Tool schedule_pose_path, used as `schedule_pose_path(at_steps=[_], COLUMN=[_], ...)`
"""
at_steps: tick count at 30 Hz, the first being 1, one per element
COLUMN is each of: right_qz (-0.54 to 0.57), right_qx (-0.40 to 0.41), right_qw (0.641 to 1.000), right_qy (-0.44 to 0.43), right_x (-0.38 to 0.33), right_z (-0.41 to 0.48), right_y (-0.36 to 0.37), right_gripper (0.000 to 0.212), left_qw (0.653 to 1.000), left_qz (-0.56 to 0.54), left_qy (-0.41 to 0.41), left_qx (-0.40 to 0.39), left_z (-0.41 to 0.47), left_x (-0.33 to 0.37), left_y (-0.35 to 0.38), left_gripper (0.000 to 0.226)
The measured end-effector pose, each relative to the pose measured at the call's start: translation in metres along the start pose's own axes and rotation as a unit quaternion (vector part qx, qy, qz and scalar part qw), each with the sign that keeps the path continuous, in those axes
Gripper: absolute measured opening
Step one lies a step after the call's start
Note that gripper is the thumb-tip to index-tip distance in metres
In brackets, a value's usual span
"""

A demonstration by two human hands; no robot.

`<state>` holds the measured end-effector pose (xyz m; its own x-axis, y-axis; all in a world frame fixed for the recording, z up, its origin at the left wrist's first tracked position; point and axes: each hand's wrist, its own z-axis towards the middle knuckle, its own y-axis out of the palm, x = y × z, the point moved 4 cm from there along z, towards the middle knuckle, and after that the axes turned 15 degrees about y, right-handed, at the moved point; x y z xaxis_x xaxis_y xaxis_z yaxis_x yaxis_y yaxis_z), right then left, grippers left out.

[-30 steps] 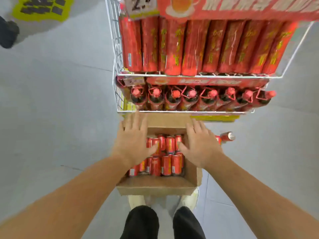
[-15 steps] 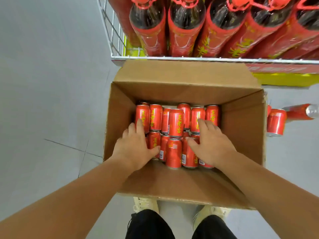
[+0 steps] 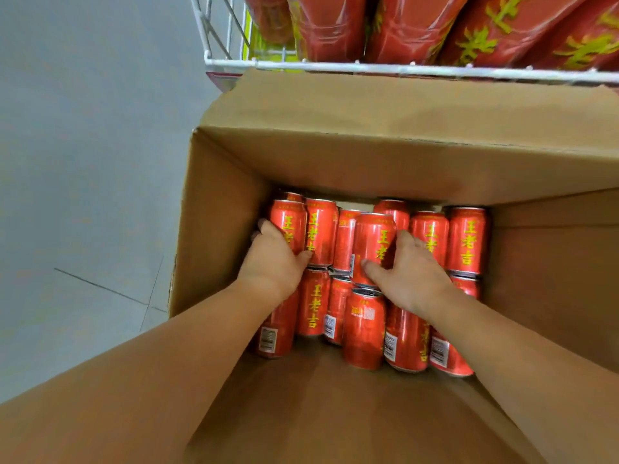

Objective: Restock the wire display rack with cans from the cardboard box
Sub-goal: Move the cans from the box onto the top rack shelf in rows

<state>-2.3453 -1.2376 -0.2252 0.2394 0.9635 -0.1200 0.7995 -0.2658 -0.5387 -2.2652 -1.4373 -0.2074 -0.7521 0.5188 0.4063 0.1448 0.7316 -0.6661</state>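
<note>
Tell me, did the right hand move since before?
Yes. The right hand went deeper into the box and now wraps a raised can.

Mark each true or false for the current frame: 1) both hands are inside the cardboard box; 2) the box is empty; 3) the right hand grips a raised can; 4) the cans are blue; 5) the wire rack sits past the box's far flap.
1) Both hands are inside the cardboard box: true. The left hand and right hand are down among the cans.
2) The box is empty: false. It holds many cans lying on their sides.
3) The right hand grips a raised can: true, thumb and fingers wrap it.
4) The cans are blue: false. They are red with yellow lettering.
5) The wire rack sits past the far flap: true.
</note>
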Motion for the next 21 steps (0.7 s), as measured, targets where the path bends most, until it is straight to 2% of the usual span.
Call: schedule_pose_path(at_steps=[4, 9, 12, 13, 16, 21], right_qz=[0.119, 0.180, 0.215, 0.221, 0.213, 0.215], right_qx=[-0.031, -0.057, -0.079, -0.070, -0.056, -0.037], right_qw=[0.992, 0.977, 0.968, 0.968, 0.973, 0.975], right_qy=[0.036, 0.097, 0.101, 0.093, 0.065, 0.042], right_x=[-0.002, -0.002, -0.004, -0.003, -0.001, 0.009], right_z=[0.006, 0.013, 0.009, 0.006, -0.013, -0.065], right_y=[0.003, 0.008, 0.007, 0.004, -0.009, -0.053], right_gripper=[0.060, 0.064, 0.038, 0.037, 0.048, 0.052], left_qw=[1.000, 0.999, 0.999, 0.999, 0.998, 0.997], left_qz=[-0.012, -0.039, -0.041, -0.039, -0.032, -0.031], left_qy=[-0.001, -0.001, 0.013, 0.022, 0.043, 0.076], left_qx=[0.011, 0.016, 0.012, 0.010, 0.011, 0.006], left_z=[0.002, 0.001, -0.003, -0.005, -0.020, -0.064], left_x=[0.000, 0.001, 0.007, 0.011, 0.025, 0.063], left_y=[0.001, -0.006, -0.010, -0.011, -0.018, -0.043], left_gripper=[0.070, 0.065, 0.062, 0.062, 0.061, 0.060])
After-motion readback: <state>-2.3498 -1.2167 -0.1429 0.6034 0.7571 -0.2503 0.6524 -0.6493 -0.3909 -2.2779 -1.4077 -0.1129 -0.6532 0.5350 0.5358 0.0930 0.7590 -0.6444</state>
